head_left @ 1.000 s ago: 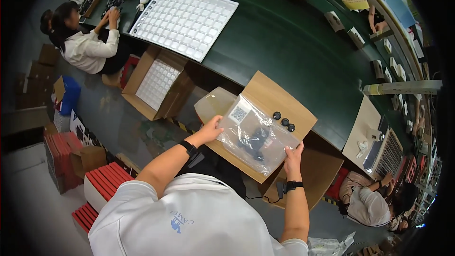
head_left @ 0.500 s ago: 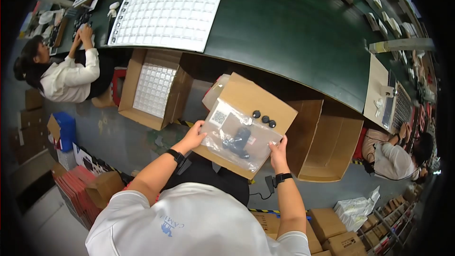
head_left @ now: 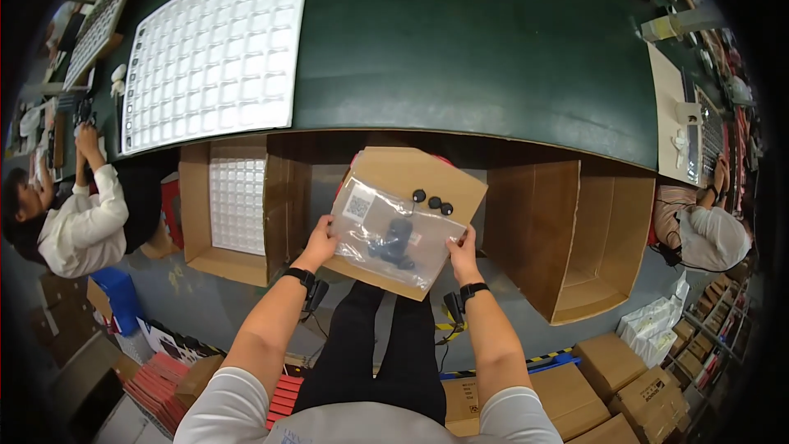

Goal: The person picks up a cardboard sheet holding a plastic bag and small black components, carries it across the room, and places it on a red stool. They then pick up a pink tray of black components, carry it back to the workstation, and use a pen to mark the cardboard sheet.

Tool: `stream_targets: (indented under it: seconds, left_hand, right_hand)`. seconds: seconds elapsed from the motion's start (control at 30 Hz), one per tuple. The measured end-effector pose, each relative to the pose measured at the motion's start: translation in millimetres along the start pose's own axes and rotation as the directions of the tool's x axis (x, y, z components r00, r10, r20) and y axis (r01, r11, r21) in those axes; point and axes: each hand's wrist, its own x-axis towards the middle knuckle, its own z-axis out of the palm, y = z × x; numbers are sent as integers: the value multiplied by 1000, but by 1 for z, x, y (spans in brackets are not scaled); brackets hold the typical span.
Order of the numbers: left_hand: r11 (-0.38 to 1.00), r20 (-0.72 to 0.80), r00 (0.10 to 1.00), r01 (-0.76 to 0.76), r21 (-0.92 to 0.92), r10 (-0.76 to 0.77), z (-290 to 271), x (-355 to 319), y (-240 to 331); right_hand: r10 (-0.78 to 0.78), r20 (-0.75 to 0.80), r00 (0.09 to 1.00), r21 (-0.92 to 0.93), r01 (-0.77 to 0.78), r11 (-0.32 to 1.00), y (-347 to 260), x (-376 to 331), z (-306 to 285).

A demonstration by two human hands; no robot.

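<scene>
A flat brown cardboard sheet is held level in front of me, tilted a little clockwise. My left hand grips its left edge, and my right hand pinches the right edge, thumbs on top. Across the near part of the sheet lies a clear plastic bag with a white code label at its upper left corner. A dark object of irregular shape shows through the plastic; its kind cannot be made out. Several small black round pieces rest in a row beyond the bag.
Ahead spans a green table with a white compartment tray on its left. Under its edge stand an open carton holding white trays and another open carton. Co-workers sit at both sides. Closed boxes stand behind me.
My view has turned, so the table edge lies nearly level and my legs show. The sheet appears slightly further left and less tilted; both hands keep their grip.
</scene>
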Motion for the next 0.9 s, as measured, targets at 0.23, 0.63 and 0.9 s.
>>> stream_targets:
  seconds: [0.23, 0.63, 0.9]
  left_hand:
    - [990, -169, 984, -31, 134, 54, 18, 50, 1]
    - [942, -260, 956, -46, 331, 138, 6, 83, -46]
    - [977, 119, 974, 202, -66, -193, 5, 117, 21]
  right_hand:
    - [-101, -106, 989, -200, 78, 977, 19, 47, -2]
    - [-142, -240, 960, -287, 69, 955, 41, 49, 4]
    - [98, -57, 994, 165, -87, 982, 55, 48, -8]
